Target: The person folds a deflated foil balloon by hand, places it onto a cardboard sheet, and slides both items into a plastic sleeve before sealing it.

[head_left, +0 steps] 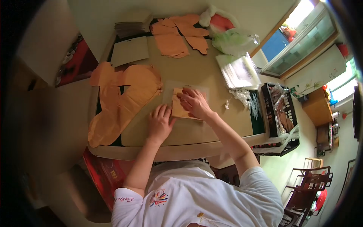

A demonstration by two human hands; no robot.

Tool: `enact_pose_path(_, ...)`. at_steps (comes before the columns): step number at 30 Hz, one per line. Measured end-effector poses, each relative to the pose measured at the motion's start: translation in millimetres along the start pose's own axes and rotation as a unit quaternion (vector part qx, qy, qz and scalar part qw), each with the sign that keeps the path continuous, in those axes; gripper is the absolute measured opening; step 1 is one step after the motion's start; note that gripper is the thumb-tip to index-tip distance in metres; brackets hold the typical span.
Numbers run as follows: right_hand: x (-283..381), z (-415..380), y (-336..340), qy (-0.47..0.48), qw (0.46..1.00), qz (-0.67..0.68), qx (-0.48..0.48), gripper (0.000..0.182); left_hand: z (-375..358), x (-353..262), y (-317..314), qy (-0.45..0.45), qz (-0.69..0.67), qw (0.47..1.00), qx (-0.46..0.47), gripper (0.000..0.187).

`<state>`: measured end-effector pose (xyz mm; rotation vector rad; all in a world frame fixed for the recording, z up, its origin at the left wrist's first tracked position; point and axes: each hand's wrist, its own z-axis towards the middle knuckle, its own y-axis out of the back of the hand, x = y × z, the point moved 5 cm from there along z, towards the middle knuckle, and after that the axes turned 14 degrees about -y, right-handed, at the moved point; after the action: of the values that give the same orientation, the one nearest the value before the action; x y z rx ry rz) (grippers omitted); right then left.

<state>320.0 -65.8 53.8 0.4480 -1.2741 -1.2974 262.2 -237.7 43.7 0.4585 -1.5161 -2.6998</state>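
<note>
A folded orange cloth piece [177, 110] forms a neat rectangle in the middle of the table. Under it, a clear plastic bag [174, 85] sticks out around the edges. My right hand [195, 104] lies flat on top of the cloth, palm down, fingers stretched toward its far left corner. At the near left corner rests my left hand [160, 124], fingers extended and lightly spread, fingertips right beside the cloth's edge. Left of it, a large unfolded orange garment [126, 96] spreads over the table's left side.
More orange garments [176, 36] lie at the back, beside a grey card [130, 51] and a card stack [132, 22]. On the right are plastic sleeves [239, 72], white tags [241, 96], clear strips [254, 106] and a black crate [281, 113].
</note>
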Motion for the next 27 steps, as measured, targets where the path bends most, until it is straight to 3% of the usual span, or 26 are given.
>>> enact_pose_path(2,1.5,-1.0,-10.9,0.026,1.000,-0.001,0.008,0.032,0.8,0.5,-3.8,-0.001,-0.002,1.000,0.020,0.051)
enact_pose_path(16,14.1,4.0,-19.3,-0.043,0.998,-0.038,-0.028,0.039,0.5,-0.8,-4.4,-0.004,-0.051,0.999,-0.005,0.051)
enact_pose_path(27,4.9,4.9,-20.4,-0.050,0.998,0.041,-0.016,0.035,-6.9,-12.3,-9.1,-0.043,0.021,0.998,0.039,0.046)
